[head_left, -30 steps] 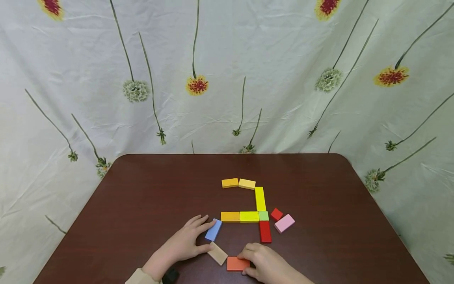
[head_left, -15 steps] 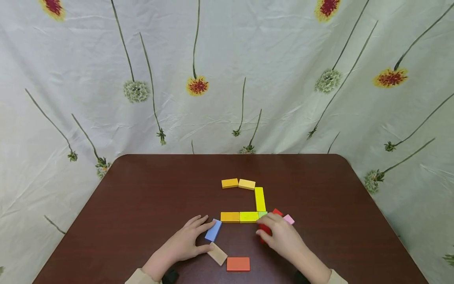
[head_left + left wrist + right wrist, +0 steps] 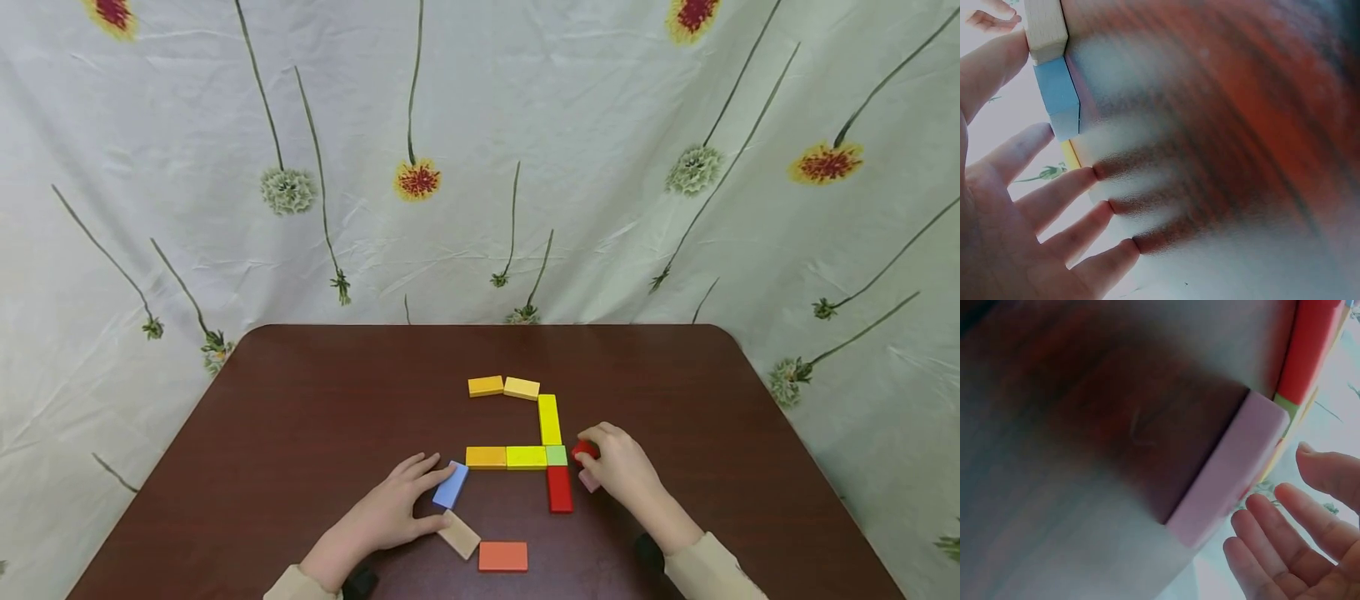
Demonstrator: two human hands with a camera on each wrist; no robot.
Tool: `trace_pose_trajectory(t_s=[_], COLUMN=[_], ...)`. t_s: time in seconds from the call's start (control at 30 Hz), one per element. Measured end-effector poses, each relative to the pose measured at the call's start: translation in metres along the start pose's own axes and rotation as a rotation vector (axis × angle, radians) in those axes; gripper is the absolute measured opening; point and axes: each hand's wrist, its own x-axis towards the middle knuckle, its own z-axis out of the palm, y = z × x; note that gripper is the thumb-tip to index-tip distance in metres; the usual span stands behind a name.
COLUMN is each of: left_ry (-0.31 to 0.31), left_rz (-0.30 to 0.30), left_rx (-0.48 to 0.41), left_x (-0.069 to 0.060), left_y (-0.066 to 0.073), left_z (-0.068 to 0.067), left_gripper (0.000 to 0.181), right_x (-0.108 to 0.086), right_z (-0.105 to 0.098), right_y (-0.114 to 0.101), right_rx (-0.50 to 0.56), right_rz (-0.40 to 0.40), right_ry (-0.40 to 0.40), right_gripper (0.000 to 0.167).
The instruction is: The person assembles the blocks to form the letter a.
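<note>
My left hand (image 3: 390, 512) lies spread over the table, its index fingertip at the blue block (image 3: 451, 486) and its thumb on the beige block (image 3: 460, 536). In the left wrist view the same hand (image 3: 1029, 206) has its fingers apart beside the blue block (image 3: 1060, 94). Thumb and index finger of my right hand (image 3: 626, 467) are at the small red block (image 3: 586, 451), partly covering it; the pink block (image 3: 588, 481) is half hidden below. The right wrist view shows this hand (image 3: 1297, 531) with fingers parted near the pink block (image 3: 1229, 469); no firm grip is visible.
Left of my right hand, a long red block (image 3: 559, 489) joins a green square (image 3: 557, 455) and yellow and orange blocks (image 3: 486, 457). An orange-red block (image 3: 503, 557) touches the beige one. More yellow blocks (image 3: 521, 388) lie farther back on the brown table (image 3: 337, 400).
My right hand has left the orange-red block, passed over the long red block and reached the small red block at the right. My left hand has stayed in place.
</note>
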Motion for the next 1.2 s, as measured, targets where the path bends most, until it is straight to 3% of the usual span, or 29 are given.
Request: trace_pose_trajectory(t_s=[0.6,0.9,1.2], left_ry=[0.01,0.002,0.008], left_rz=[0.003,-0.014,-0.002], left_rx=[0.01,0.002,0.014], left_x=[0.001,0.001,0.001], left_y=[-0.002,0.0,-0.002], left_z=[0.002,0.002,0.003], left_gripper=[0.069,0.07,0.069], right_x=[0.005,0.003,-0.014], right_z=[0.006,0.003,-0.005], right_y=[0.003,0.003,-0.019], right_rx=[0.001,0.014,0.096], right_rz=[0.064,0.035,-0.029], right_ry=[-0.057,0.008,0.053], right_gripper=[0.031,0.031,0.03])
